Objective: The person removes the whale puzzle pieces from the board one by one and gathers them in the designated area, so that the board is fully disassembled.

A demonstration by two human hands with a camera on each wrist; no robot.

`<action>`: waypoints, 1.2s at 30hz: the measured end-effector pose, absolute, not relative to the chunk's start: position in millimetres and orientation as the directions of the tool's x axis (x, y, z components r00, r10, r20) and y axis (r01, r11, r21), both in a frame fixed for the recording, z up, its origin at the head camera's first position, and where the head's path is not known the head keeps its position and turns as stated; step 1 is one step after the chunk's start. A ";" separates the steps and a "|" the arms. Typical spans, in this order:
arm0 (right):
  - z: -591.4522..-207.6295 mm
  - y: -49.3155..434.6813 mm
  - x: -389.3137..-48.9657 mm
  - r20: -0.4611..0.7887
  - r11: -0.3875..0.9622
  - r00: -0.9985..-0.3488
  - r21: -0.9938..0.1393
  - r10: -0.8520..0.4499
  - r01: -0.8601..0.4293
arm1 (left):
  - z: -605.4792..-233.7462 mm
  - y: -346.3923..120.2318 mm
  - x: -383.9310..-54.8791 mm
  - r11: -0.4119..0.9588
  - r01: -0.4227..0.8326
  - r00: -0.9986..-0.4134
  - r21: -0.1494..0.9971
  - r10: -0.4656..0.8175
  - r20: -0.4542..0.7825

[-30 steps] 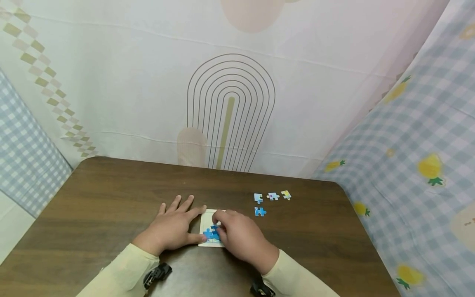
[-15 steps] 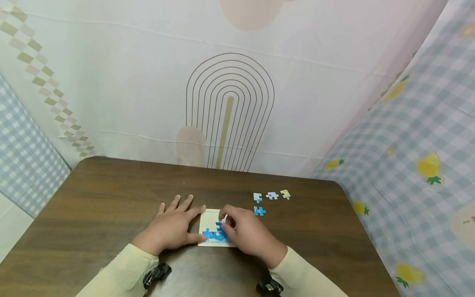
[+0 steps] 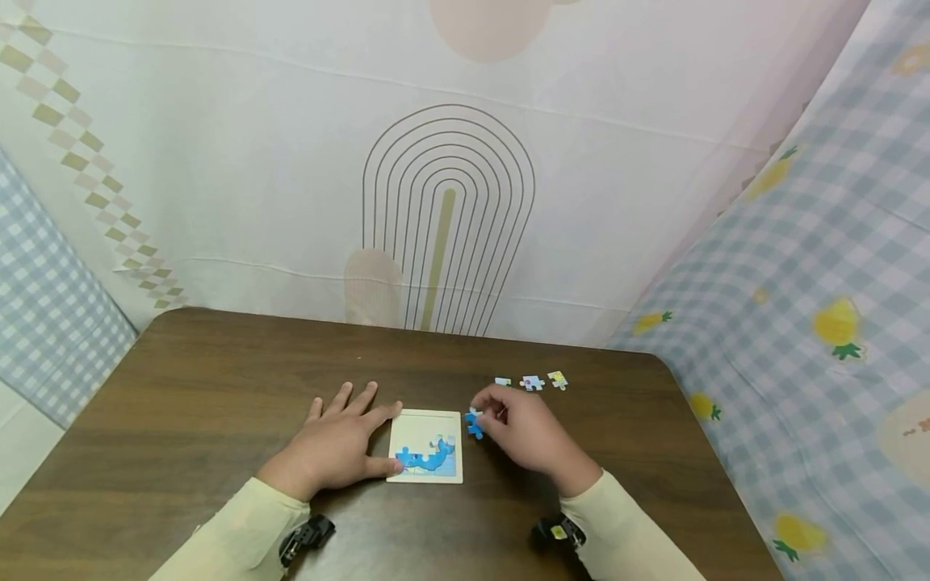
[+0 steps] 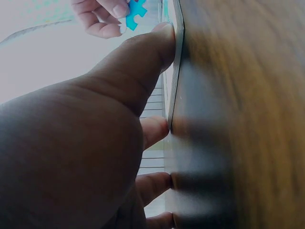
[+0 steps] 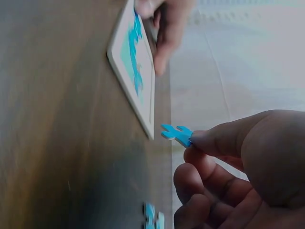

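A square pale puzzle board (image 3: 417, 424) lies on the table, with joined blue puzzle pieces (image 3: 436, 460) along its lower part. My left hand (image 3: 330, 452) is spread flat at its left side; the thumb rests on the lower left corner and the index fingertip touches near the upper left one. To the right of the board, my right hand (image 3: 530, 428) pinches a blue puzzle piece (image 5: 177, 135) between thumb and index finger, held above the table. That piece (image 4: 136, 13) also shows at the top of the left wrist view.
Beyond my right hand lie a partly covered light-blue piece (image 3: 503, 381), a piece with a purple mark (image 3: 533, 382) and a yellowish piece (image 3: 558, 380). Loose blue pieces (image 5: 150, 217) show low in the right wrist view. A patterned cloth (image 3: 291, 161) hangs behind the table (image 3: 254, 355).
My right hand has moved right, off the board, with a blue puzzle piece in its fingers, uncovering the board's right side. The left hand has stayed in place.
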State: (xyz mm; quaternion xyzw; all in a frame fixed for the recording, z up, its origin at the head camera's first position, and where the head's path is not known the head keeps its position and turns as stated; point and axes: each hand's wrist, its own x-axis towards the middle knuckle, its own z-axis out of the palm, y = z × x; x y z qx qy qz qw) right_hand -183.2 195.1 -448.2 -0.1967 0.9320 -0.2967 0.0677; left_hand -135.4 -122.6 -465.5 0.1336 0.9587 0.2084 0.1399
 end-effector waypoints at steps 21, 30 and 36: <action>-455.7 277.7 -219.2 -0.067 0.807 -0.974 -0.573 -0.218 -0.142 | -466.2 -122.5 -135.3 0.876 0.205 -0.925 0.437 0.319 -0.206; -461.0 288.9 -225.0 -0.111 0.820 -0.977 -0.566 -0.179 -0.086 | -467.5 -123.6 -135.7 0.880 0.198 -0.925 0.433 0.314 -0.215; -465.0 291.8 -226.6 -0.143 0.824 -0.974 -0.562 -0.173 -0.064 | -468.6 -123.2 -136.3 0.880 0.201 -0.925 0.430 0.316 -0.213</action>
